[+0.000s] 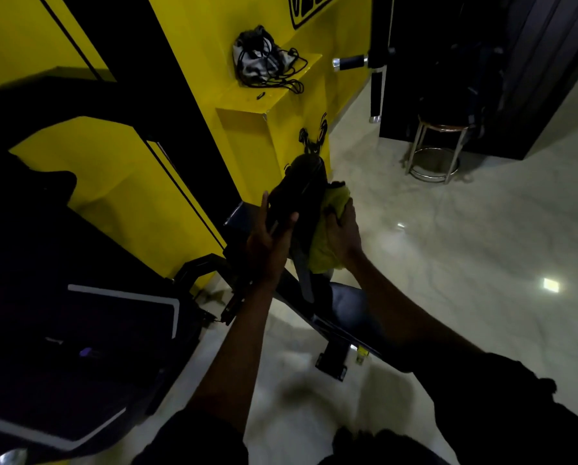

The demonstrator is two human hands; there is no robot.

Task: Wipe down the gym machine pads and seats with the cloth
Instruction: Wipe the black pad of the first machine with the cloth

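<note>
while the left hand [270, 236] keeps its grip, thumb and fingers, round a rounded dark pad [301, 182], the right hand [343, 233] presses a crumpled yellow-green cloth [324, 243] against the pad's side, its grip closed on the soft folds. the pad seems matte in the dim light. a glossy black seat [351, 307] lies below, over the polished floor [448, 229].

A steel stool [438, 147] is set on the pale floor [465, 263], right of the yellow ledge [275, 95], on which what seems a drawstring bag [259, 60] is laid.
</note>
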